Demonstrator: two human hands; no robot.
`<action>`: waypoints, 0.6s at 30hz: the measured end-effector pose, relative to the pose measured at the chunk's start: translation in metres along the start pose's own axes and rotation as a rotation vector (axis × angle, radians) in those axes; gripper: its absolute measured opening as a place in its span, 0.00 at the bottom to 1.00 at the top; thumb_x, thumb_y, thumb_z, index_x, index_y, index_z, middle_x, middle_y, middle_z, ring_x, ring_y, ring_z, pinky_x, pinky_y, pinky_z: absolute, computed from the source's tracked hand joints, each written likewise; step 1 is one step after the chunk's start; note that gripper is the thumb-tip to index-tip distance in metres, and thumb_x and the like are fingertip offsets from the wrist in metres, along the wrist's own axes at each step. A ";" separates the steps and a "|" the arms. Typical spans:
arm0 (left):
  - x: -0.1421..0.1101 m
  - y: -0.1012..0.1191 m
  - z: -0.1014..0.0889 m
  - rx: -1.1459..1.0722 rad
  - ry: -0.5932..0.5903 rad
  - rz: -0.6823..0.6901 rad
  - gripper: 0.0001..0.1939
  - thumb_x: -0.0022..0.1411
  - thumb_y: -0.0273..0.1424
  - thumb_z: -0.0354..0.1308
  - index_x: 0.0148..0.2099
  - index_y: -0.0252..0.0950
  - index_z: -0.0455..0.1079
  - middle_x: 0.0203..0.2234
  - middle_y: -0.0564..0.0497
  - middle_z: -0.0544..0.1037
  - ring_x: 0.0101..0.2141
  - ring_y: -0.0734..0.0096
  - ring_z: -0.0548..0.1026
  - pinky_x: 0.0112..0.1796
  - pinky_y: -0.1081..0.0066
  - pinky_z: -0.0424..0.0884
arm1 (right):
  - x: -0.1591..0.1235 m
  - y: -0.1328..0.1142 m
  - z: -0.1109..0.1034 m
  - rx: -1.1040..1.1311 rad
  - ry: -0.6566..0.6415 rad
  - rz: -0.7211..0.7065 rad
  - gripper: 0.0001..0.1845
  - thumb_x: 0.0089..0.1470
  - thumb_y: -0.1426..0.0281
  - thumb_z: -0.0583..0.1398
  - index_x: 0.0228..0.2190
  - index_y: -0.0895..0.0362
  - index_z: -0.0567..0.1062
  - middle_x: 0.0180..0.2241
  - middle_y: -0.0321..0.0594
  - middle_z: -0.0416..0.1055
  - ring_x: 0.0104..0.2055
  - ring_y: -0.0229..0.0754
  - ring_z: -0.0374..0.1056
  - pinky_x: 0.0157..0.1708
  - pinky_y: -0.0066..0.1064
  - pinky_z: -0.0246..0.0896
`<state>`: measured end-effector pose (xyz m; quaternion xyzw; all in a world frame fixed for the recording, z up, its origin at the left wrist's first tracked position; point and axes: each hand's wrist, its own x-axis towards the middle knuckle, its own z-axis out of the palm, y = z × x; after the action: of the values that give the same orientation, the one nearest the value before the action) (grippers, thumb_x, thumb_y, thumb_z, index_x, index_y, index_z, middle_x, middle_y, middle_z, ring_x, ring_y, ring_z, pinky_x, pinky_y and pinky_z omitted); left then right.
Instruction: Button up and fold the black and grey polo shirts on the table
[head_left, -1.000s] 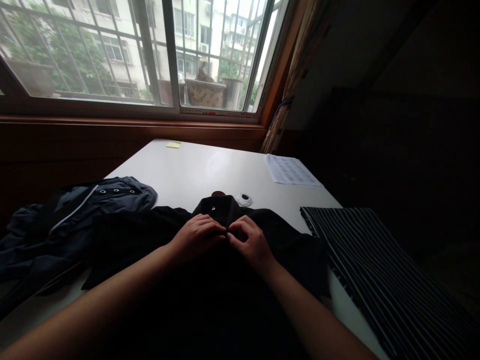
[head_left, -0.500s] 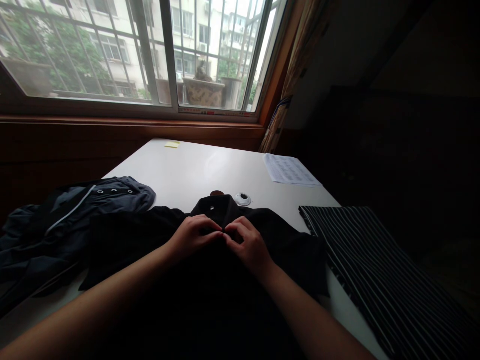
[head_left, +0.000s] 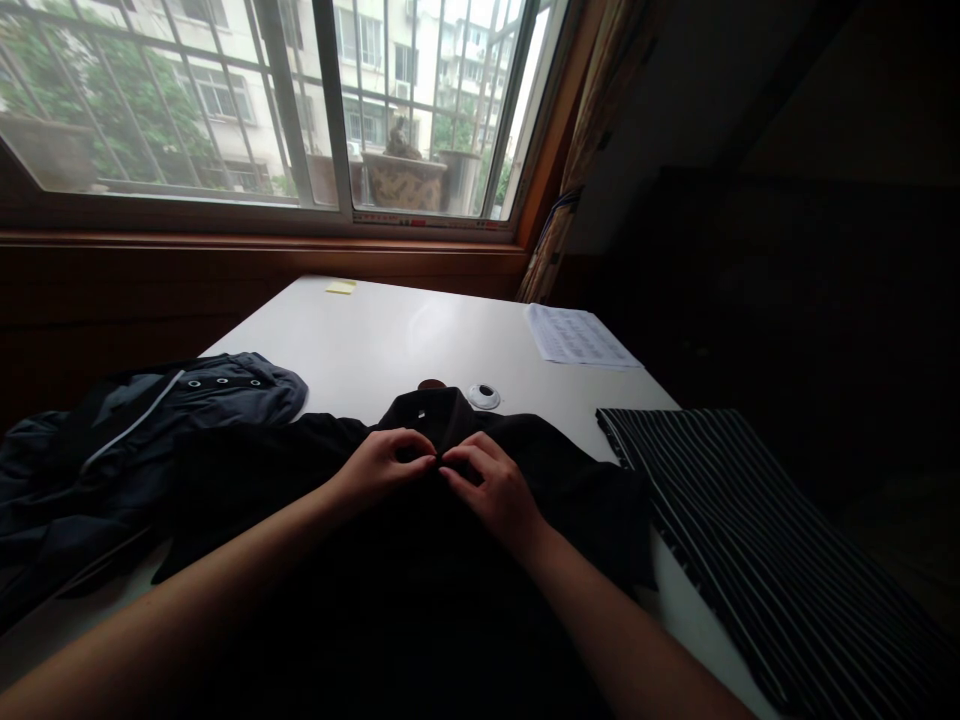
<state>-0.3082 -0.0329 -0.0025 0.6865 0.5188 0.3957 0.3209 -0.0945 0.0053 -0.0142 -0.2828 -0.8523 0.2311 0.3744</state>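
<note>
A black short-sleeved shirt (head_left: 405, 590) with a collar lies spread on the white table, its collar pointing toward the window. Just below the collar, my left hand (head_left: 386, 462) pinches the front of the shirt between thumb and fingers. Close against it, my right hand (head_left: 491, 490) pinches the same spot from the other side, the fingertips of both hands nearly touching. Whatever small part of the placket or button sits between the fingertips is too dark to make out. A small pale label shows inside the collar.
Dark grey clothing with eyelets (head_left: 247, 395) lies bunched at the left. A striped dark cloth (head_left: 742, 500) hangs over the right edge of the white table (head_left: 375, 330). Beyond the collar is a white ring-shaped piece (head_left: 484, 397). Printed papers (head_left: 577, 336) and a yellow note (head_left: 341, 287) lie farther back.
Both hands stay pinched at the shirt front, with only a slight shift of the fingers. The whole view has moved a little.
</note>
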 end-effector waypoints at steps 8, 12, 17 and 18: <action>0.001 0.000 -0.001 -0.032 -0.020 -0.028 0.10 0.62 0.37 0.62 0.40 0.36 0.78 0.35 0.51 0.83 0.38 0.65 0.79 0.41 0.71 0.71 | 0.000 0.001 0.000 0.016 -0.020 0.027 0.05 0.58 0.71 0.64 0.39 0.52 0.76 0.36 0.37 0.70 0.37 0.41 0.71 0.34 0.31 0.68; 0.001 0.001 -0.001 -0.041 -0.034 -0.042 0.10 0.62 0.37 0.62 0.40 0.36 0.78 0.34 0.51 0.82 0.38 0.65 0.79 0.41 0.71 0.71 | -0.001 0.003 0.000 0.021 -0.036 0.027 0.05 0.58 0.71 0.64 0.38 0.52 0.76 0.36 0.37 0.69 0.36 0.40 0.70 0.32 0.30 0.66; 0.001 0.000 -0.001 -0.042 -0.035 -0.034 0.11 0.62 0.38 0.61 0.40 0.36 0.78 0.34 0.51 0.82 0.37 0.65 0.78 0.40 0.70 0.71 | -0.001 0.004 0.002 0.030 -0.058 0.013 0.05 0.58 0.72 0.63 0.38 0.53 0.75 0.36 0.37 0.69 0.36 0.40 0.69 0.32 0.30 0.65; 0.001 0.000 -0.001 -0.043 -0.036 -0.033 0.11 0.62 0.38 0.61 0.40 0.36 0.78 0.34 0.51 0.82 0.37 0.65 0.78 0.40 0.70 0.71 | -0.001 0.004 0.002 0.033 -0.060 0.009 0.04 0.58 0.72 0.63 0.38 0.53 0.75 0.36 0.37 0.69 0.36 0.40 0.69 0.33 0.30 0.65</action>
<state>-0.3086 -0.0319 -0.0020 0.6777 0.5156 0.3890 0.3514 -0.0942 0.0071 -0.0178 -0.2732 -0.8579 0.2554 0.3522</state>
